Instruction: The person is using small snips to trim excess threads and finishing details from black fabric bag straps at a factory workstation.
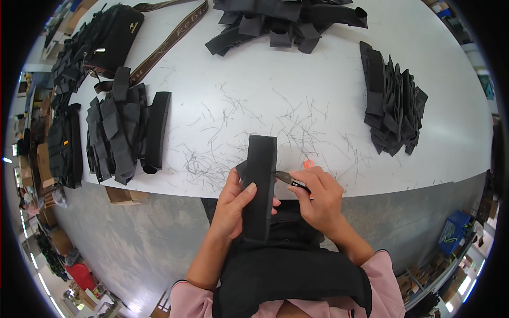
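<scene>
My left hand (235,204) is closed round a long black fabric strip (259,183), thumb on its face and fingertips showing past its right edge. The strip stands nearly upright in view, over the table's near edge. Small thread snips (289,179) with dark blades are in my right hand (324,199). Their tips touch or nearly touch the strip's right edge. Something bright orange (308,164) shows just beyond my right fingers; whether it belongs to the snips I cannot tell. Cut thread ends (204,167) lie scattered on the white table (212,74) around the work.
Piles of black fabric strips lie at the left (119,132), the far middle (275,24) and the right (392,100). A black bag (114,40) with a brown lettered strap (169,42) is at the far left. Below the table's edge, an open cardboard box (126,195) sits on the grey floor.
</scene>
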Demonstrator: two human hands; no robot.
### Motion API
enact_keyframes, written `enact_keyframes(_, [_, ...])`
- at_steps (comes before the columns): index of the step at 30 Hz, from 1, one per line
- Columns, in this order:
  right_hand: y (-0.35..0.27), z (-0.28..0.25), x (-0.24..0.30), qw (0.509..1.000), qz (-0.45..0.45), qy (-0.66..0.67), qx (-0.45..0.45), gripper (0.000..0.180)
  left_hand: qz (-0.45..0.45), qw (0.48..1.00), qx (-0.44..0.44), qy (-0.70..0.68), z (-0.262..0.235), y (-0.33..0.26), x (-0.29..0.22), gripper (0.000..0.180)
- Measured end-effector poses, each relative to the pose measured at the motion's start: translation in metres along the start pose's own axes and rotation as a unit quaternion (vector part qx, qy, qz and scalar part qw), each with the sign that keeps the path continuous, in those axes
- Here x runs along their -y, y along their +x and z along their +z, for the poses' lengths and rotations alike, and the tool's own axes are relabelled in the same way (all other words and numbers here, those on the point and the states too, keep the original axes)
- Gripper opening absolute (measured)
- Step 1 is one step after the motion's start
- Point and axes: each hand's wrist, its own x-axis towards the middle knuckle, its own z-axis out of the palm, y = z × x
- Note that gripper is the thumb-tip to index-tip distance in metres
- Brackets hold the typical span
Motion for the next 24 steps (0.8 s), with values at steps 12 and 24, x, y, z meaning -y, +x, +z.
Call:
enact_keyframes(12, [-0.006,0.003,0.002,0.992,0.053,0.116,-0.008,0.026,0.006,1.000,0.000,0.019,-0.005,-0.003,-0.001,0.038])
enact_keyframes(24, [0.015,0.003,-0.007,0.997,-0.068,0.019,0.031,0.029,-0.060,0.998,-0.005,-0.008,-0.001,-0.007,-0.003,0.043])
